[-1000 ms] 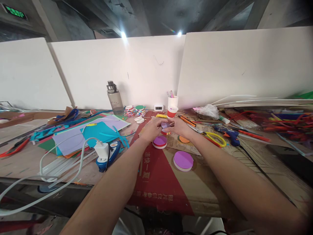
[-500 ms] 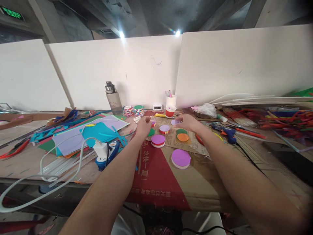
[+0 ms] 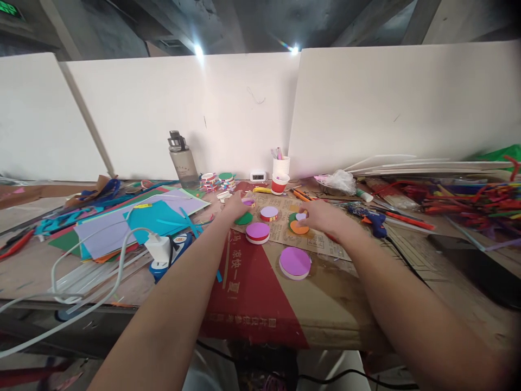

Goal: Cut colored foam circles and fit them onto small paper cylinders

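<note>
My left hand reaches out over the cardboard, fingertips pinched on a small purple-topped ring that is low over the table, just above a green paper circle. Over an orange paper circle, my right hand pinches a small lilac disc. Between the hands sits a red-banded purple-topped disc. Two bigger purple-topped discs lie nearer me, one by my left forearm and one in the middle.
A water bottle, paper cups and a small clock stand at the white back boards. Coloured paper sheets, a white charger and cable lie left. A blue glue gun and pipe cleaners lie right.
My hands were together over one disc, then parted. The left one carried the small ring left and down; the right one brought the lilac disc down onto the orange circle.
</note>
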Tool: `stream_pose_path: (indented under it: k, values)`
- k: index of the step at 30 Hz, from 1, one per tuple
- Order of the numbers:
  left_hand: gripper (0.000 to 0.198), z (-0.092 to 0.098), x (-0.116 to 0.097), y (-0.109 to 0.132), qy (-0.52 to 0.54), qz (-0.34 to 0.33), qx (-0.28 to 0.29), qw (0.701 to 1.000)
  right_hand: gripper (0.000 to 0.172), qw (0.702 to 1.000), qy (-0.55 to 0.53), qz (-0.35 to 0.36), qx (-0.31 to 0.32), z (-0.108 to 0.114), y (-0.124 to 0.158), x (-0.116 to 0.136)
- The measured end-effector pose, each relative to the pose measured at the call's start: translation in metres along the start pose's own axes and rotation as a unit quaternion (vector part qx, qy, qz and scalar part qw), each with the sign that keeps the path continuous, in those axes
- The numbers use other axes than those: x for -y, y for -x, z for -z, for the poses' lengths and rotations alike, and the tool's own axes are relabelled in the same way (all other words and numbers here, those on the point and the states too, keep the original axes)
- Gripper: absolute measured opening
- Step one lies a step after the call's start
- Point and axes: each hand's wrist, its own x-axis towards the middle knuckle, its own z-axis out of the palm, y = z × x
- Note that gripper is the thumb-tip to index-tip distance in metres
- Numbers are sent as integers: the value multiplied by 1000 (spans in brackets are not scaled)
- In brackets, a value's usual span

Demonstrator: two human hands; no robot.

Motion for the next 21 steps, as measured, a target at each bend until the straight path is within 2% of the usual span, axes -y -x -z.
stream_pose_path:
  k: [4,7,10,13,17,18,21]
  values:
    - [72,-9,3,-5,-49,1,8,999,42,999,41,7,22,-7,4,9]
    - [63,-15,5,-7,-57,9,-15,998,41,999,39,16,23,-14,3,13]
    - [57,-15,7,-7,-47,-23,-33,998,40,1000,4,13,8,-17,2,14]
    - [56,-8,8,-6,-33,-47,-83,995,33,1000,-16,9,8,-13,3,11]
    - [49,5,5,-1,24,-67,-153,986,19,999,-3,10,47,-5,3,7]
    - [49,8,2,0,51,-71,-165,982,23,999,0,13,48,-4,3,5]
    - [51,9,-7,6,145,-72,-170,972,54,998,15,50,26,-6,1,3]
